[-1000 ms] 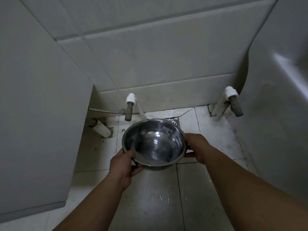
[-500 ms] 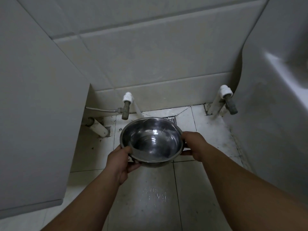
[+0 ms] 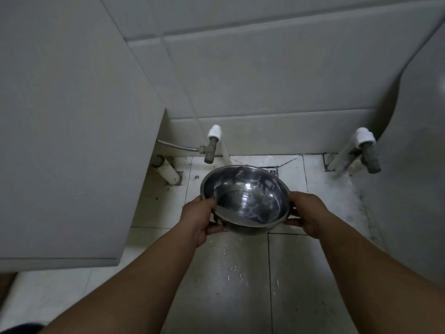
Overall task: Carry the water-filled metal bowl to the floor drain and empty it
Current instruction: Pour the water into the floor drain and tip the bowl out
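A shiny metal bowl (image 3: 245, 196) hangs above the tiled floor, tilted with its near right side lower, and water pools in its lower part. My left hand (image 3: 201, 219) grips its near left rim, thumb over the edge. My right hand (image 3: 307, 214) holds the right rim, fingers curled underneath. Just behind the bowl's far edge a corner of the floor drain grate (image 3: 271, 170) shows; the bowl hides the remainder of it.
A grey cabinet side (image 3: 72, 141) fills the left. A brass valve with a white pipe (image 3: 212, 147) stands behind the bowl, and a second valve (image 3: 367, 150) at the right. A white fixture (image 3: 419, 165) curves along the right. The floor tile (image 3: 231, 273) is wet.
The bowl has tipped, its near right side dropping, and the water has slid toward that side. Both hands keep their hold. The camera view shifted slightly.
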Tool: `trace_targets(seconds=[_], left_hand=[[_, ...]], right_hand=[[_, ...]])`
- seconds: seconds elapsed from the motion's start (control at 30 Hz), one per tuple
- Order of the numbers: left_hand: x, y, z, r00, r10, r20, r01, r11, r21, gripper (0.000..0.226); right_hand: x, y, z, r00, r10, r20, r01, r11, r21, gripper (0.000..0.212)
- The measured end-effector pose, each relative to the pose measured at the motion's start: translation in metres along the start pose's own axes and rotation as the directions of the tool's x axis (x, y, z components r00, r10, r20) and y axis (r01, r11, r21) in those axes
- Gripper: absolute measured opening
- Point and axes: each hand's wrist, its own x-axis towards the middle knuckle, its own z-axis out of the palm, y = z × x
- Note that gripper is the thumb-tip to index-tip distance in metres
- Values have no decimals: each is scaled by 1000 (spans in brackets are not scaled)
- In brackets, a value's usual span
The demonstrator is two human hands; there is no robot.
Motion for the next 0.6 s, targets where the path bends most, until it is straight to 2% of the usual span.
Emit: trace_targets(seconds=[0.4,0.6], left_hand=[[5,17,2,999,41,-7,-38,969,243,28],[8,20,3,999,43,10,-44,961,274,29]], right_hand=[[-2,1,2,999,15,34,-17,999,46,21],[-3,3,0,999,25,22,-26,998,65,22]])
